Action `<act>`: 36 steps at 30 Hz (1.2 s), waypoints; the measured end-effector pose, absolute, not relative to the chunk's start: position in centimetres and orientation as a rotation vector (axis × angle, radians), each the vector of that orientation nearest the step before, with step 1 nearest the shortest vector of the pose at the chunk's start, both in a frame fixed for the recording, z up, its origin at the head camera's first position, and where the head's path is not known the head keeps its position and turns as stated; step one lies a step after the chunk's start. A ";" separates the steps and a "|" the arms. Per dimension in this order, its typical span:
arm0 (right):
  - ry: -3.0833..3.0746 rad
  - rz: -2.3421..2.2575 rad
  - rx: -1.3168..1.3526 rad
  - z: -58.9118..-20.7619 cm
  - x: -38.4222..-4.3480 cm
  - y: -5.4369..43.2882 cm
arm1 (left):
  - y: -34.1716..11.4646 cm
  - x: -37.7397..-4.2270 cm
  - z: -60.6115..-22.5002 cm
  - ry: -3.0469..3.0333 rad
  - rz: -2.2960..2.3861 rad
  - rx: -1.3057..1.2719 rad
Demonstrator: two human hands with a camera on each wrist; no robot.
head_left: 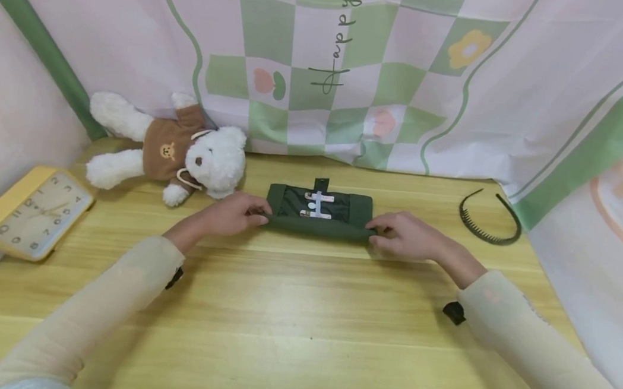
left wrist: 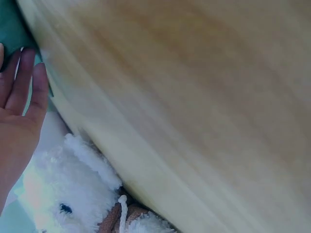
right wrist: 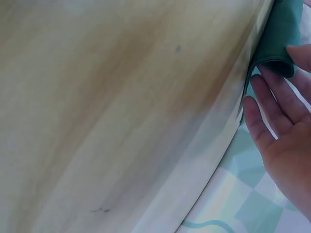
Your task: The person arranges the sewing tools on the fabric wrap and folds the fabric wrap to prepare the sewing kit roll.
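A dark green fabric roll-up pouch (head_left: 320, 226) lies across the middle of the table, its near part folded over into a roll. Its far part lies flat, showing a black inner panel with small slim items (head_left: 318, 205) under a light strap. A short snap tab (head_left: 321, 185) points away at the back. My left hand (head_left: 238, 214) pinches the left end of the rolled edge, and my right hand (head_left: 408, 236) pinches the right end. In the right wrist view the roll's curled end (right wrist: 277, 48) sits between thumb and fingers.
On the wooden table (head_left: 283, 312), a white plush toy (head_left: 169, 150) in a brown hoodie lies beyond my left hand. A yellow clock (head_left: 37, 213) stands at far left. The black toothed headband (head_left: 489, 223) is at far right. A checked curtain (head_left: 318, 88) hangs behind.
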State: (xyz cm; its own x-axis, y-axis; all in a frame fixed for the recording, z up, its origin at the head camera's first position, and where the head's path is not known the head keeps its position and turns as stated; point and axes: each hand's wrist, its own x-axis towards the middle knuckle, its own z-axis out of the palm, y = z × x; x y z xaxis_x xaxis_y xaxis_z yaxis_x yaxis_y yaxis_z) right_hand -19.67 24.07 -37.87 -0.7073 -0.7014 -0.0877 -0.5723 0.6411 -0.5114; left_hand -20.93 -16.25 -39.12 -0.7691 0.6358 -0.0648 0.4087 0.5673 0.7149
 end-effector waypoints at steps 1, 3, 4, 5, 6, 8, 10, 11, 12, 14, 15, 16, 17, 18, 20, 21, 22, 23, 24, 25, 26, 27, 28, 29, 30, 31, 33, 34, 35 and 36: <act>2.575 -0.685 -1.002 -37.9 -19.7 24.1 | -16.3 -21.0 -39.0 2.489 1.018 0.847; 2.555 -0.737 -0.945 -37.8 -19.8 24.2 | -16.3 -21.0 -38.8 2.489 1.021 0.823; 2.546 -0.761 -0.923 -37.8 -19.9 24.2 | -16.3 -21.0 -38.8 2.487 1.022 0.813; 2.540 -0.778 -0.901 -37.7 -19.9 24.2 | -16.3 -21.1 -38.7 2.485 1.022 0.801; 2.533 -0.797 -0.888 -37.6 -20.0 24.2 | -16.3 -21.1 -38.7 2.482 1.022 0.788; 2.516 -0.826 -0.852 -37.4 -20.2 24.3 | -16.2 -21.2 -38.6 2.470 1.030 0.765; 2.497 -0.845 -0.827 -37.3 -20.7 24.3 | -16.2 -21.4 -38.7 2.456 1.050 0.750; 2.485 -0.852 -0.810 -37.2 -20.9 24.3 | -16.1 -21.6 -38.7 2.451 1.061 0.744; 2.471 -0.862 -0.802 -37.1 -21.2 24.3 | -16.1 -21.7 -38.7 2.447 1.073 0.746; 2.438 -0.889 -0.772 -37.1 -21.7 24.2 | -16.0 -22.1 -38.8 2.438 1.100 0.744; 2.417 -0.908 -0.756 -37.1 -22.0 24.2 | -15.9 -22.3 -38.9 2.432 1.117 0.738; 2.395 -0.926 -0.738 -37.1 -22.3 24.2 | -15.9 -22.5 -38.9 2.430 1.128 0.723; 2.372 -0.950 -0.714 -37.1 -22.6 24.1 | -15.8 -22.7 -38.9 2.426 1.143 0.705; 2.351 -0.970 -0.690 -37.1 -22.8 24.1 | -15.8 -22.8 -39.0 2.420 1.156 0.681; 2.321 -0.996 -0.640 -37.2 -23.3 24.0 | -15.6 -23.0 -39.0 2.408 1.180 0.626; 2.315 -0.998 -0.621 -37.2 -23.5 24.0 | -15.6 -23.1 -39.0 2.405 1.187 0.599; 2.312 -0.998 -0.603 -37.2 -23.7 24.0 | -15.5 -23.2 -39.0 2.404 1.192 0.576; 2.310 -0.995 -0.585 -37.1 -23.9 23.9 | -15.5 -23.3 -39.1 2.403 1.198 0.558; 2.312 -0.992 -0.576 -37.1 -24.0 23.8 | -15.4 -23.4 -39.1 2.417 1.190 0.546; 2.313 -0.992 -0.567 -37.0 -24.2 23.7 | -15.3 -23.5 -39.2 2.431 1.185 0.537; 2.311 -0.995 -0.559 -37.0 -24.3 23.6 | -15.3 -23.6 -39.2 2.448 1.174 0.528; 2.311 -0.999 -0.551 -36.9 -24.4 23.5 | -15.3 -23.6 -39.2 2.466 1.162 0.521; 2.310 -1.004 -0.544 -36.9 -24.5 23.5 | -15.2 -23.7 -39.3 2.489 1.145 0.518; 2.311 -1.007 -0.538 -36.9 -24.6 23.4 | -15.1 -23.8 -39.3 2.515 1.125 0.517; 2.312 -1.009 -0.537 -36.9 -24.7 23.4 | -15.1 -23.8 -39.4 2.544 1.094 0.519; 2.315 -1.011 -0.529 -36.9 -24.7 23.3 | -15.0 -23.9 -39.5 2.564 1.070 0.521; 2.325 -1.005 -0.531 -37.0 -24.9 23.2 | -14.9 -24.0 -39.6 2.606 1.006 0.532; 2.333 -1.000 -0.537 -37.1 -24.9 23.2 | -14.9 -24.0 -39.7 2.625 0.974 0.541; 2.343 -0.994 -0.543 -37.1 -25.0 23.2 | -14.8 -24.1 -39.7 2.637 0.946 0.549; 2.351 -0.988 -0.551 -37.2 -25.0 23.2 | -14.8 -24.1 -39.8 2.649 0.921 0.555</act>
State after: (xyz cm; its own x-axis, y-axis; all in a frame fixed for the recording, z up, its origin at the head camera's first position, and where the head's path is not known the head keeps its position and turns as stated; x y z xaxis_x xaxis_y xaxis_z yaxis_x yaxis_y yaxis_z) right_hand -25.03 23.16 -37.23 -0.7785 -0.5466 -0.3087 -0.1619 0.6499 -0.7426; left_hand -24.11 -14.77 -39.78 -0.8863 0.4427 -0.1359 0.2629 0.7225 0.6394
